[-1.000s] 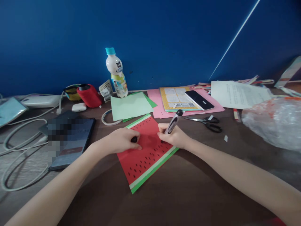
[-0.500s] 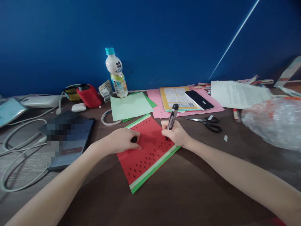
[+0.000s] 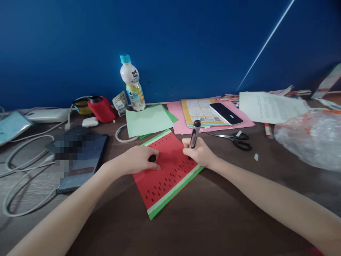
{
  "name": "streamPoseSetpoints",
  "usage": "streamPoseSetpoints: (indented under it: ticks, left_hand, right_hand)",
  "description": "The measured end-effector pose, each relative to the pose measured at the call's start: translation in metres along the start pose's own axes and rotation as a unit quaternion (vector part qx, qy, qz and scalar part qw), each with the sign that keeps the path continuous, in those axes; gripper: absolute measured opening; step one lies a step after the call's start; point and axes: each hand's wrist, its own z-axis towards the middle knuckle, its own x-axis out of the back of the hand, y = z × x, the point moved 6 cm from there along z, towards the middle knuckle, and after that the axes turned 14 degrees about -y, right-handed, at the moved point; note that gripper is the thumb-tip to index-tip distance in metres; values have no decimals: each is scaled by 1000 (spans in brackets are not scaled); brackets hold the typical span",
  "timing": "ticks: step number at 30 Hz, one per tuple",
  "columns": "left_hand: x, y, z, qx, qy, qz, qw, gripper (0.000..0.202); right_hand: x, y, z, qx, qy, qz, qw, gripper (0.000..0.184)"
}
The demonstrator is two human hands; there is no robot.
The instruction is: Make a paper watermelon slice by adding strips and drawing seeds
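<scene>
A red sheet of paper [image 3: 170, 153] with pale and dark green borders lies slanted on the desk. Rows of short black marks run along its near-right side, and smaller ones along its far edge. My right hand [image 3: 199, 153] is closed round a grey-and-black marker pen [image 3: 195, 135], held upright with its tip down at the paper among the marks. My left hand [image 3: 140, 159] rests on the left part of the sheet, its fingers curled round a black marker cap [image 3: 152, 158], of which only the end shows.
Behind the sheet lie light green paper [image 3: 149, 121], pink paper [image 3: 177, 115], a phone [image 3: 226, 113] and a drink bottle [image 3: 135, 87]. Black-handled scissors [image 3: 241, 142] and a plastic bag [image 3: 309, 138] are on the right. A tablet [image 3: 87, 160] and a white cable [image 3: 16, 213] occupy the left.
The marker's upper end has dipped and shifted slightly left in my right hand. My left hand keeps its place on the sheet.
</scene>
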Motion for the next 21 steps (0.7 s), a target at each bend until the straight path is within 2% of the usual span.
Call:
streamPoseSetpoints:
  ticks: [3,7,8,10,13,15,18,21]
  left_hand:
    - [0,0,0,-4,-1,16,1000,30]
    - [-1,2,0,-21,-19,25,999,26]
    - [-2,4,0,-28,-26,24,999,25]
    - [-4,7,1,-41,-33,23,998,26]
    - [-5,9,1,-43,-28,21,998,30]
    - [-1,6,1,-27,-11,26,999,37]
    - [9,-2,-1,0,44,66,997,45]
    - [19,-13,-3,34,103,102,989,47]
  right_hand:
    - [3,2,1,1,12,38,999,29]
    - [18,1,0,10,101,100,990,27]
    - [19,-2,-1,22,105,100,989,23]
    - [14,-10,0,52,62,84,993,16]
    - [-3,-19,0,73,-59,31,995,20]
    - [-9,-20,-2,64,-90,-50,993,22]
    - [-7,-23,-6,55,-43,-197,978,24]
    - [-7,-31,-9,88,-19,-242,966,24]
